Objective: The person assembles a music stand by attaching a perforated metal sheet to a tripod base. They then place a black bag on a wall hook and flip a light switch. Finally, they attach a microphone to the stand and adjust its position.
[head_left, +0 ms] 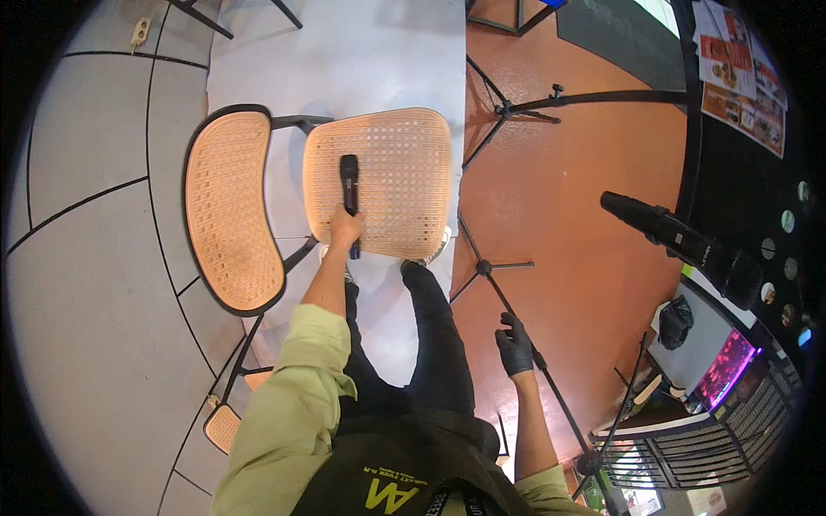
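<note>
My bare left hand (346, 229) is closed around the lower part of a black handheld microphone (348, 185). The microphone lies over the woven cane seat (400, 181) of a chair, its head pointing away from me. A dark glove covers my right hand (514, 346), which hangs beside the slanting pole of a black microphone stand (564, 404). Its fingers are loosely bent and apart, with nothing visible in them. A second black microphone (680, 245) looms large at the right, close to the camera; what supports it cannot be made out.
The chair's cane backrest (232, 211) stands left of the seat. Tripod legs (483, 268) spread over the orange-brown floor (594, 172), and another stand (506, 110) stands farther off. A lit screen (727, 370) and slatted metal bench (714, 451) are at lower right. A socket block (140, 33) lies far left.
</note>
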The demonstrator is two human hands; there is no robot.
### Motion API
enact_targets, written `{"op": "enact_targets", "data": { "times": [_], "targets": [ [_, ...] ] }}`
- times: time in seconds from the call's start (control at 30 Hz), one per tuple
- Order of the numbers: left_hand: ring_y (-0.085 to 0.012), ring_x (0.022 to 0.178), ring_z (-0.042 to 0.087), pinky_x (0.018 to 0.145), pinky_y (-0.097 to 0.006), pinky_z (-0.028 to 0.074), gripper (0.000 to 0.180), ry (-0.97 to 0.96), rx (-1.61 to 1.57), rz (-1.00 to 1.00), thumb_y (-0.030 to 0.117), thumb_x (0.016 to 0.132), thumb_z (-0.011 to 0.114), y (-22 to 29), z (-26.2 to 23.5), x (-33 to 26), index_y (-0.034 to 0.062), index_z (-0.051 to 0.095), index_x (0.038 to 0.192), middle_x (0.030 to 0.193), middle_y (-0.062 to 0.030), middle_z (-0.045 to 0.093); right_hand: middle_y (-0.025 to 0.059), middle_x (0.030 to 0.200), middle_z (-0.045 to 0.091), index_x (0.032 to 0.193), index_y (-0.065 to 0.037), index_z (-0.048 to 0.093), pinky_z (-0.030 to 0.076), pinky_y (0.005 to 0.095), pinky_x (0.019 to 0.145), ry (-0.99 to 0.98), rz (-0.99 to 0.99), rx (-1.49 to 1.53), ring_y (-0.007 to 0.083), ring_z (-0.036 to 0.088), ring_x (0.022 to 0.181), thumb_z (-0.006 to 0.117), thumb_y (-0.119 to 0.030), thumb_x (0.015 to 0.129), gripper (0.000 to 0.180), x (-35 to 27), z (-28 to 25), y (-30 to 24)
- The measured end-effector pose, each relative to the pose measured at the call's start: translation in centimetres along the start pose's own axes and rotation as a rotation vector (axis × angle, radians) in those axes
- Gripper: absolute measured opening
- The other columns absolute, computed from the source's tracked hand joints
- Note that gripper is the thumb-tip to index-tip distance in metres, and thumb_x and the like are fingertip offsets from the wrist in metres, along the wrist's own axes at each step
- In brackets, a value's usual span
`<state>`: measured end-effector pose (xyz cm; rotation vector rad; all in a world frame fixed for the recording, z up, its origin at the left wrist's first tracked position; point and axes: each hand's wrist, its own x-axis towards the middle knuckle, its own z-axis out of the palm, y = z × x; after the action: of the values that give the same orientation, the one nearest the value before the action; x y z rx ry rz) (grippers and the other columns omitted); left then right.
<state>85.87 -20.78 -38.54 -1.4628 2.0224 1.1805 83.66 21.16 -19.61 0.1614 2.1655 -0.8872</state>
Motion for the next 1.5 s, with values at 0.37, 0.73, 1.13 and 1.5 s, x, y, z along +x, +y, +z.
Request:
{"op": "enact_targets", "data": {
  "times": [0.37, 0.73, 1.13, 1.5],
  "targets": [
    [-0.0124, 0.074, 0.058, 0.072, -0.029, 0.049, 0.028, -1.315, -1.045, 0.207, 0.021, 0.096, 0.055, -0.8, -25.2, -20.0, 0.0028, 0.048, 0.117, 0.084, -0.0037, 0.055, 0.0096, 0.128, 0.055, 0.137, 0.001, 0.042, 0.039, 0.0323, 0.102, -0.508, -0.097, 0.607, 0.0194, 0.050, 0.119, 0.063, -0.012, 0.087, 0.056, -7.1, 15.2, -27.9],
    [-0.0121, 0.081, 0.056, 0.072, -0.028, 0.048, 0.022, -1.099, -0.755, 0.415, 0.017, 0.094, 0.058, -12.1, -59.2, -18.4, 0.0033, 0.048, 0.109, 0.088, -0.0043, 0.056, 0.0053, 0.098, 0.065, 0.114, -0.001, 0.062, 0.047, 0.0292, 0.080, -0.766, -0.143, 0.747, 0.0146, 0.060, 0.088, 0.064, -0.011, 0.085, 0.031, -18.1, 42.8, -52.9],
    [-0.0113, 0.091, 0.055, 0.083, -0.027, 0.045, 0.042, -0.903, -0.161, 0.654, 0.019, 0.090, 0.067, 0.2, -67.9, -10.4, 0.0002, 0.050, 0.123, 0.098, -0.0054, 0.058, 0.0089, 0.089, 0.059, 0.097, -0.002, 0.055, 0.050, 0.0330, 0.074, -0.366, -0.342, 1.417, 0.0192, 0.058, 0.084, 0.063, -0.003, 0.080, 0.018, -14.9, 39.6, -67.2],
    [-0.0180, 0.096, 0.062, 0.081, -0.030, 0.049, 0.035, -0.456, -0.039, 0.377, 0.019, 0.095, 0.056, 11.6, -76.2, 8.2, 0.0014, 0.050, 0.125, 0.109, -0.0102, 0.061, 0.0034, 0.072, 0.055, 0.086, -0.006, 0.057, 0.046, 0.0281, 0.067, 0.223, -0.295, 1.460, 0.0151, 0.055, 0.069, 0.064, -0.010, 0.082, 0.009, 2.6, 30.3, -75.1]
  ]
}}
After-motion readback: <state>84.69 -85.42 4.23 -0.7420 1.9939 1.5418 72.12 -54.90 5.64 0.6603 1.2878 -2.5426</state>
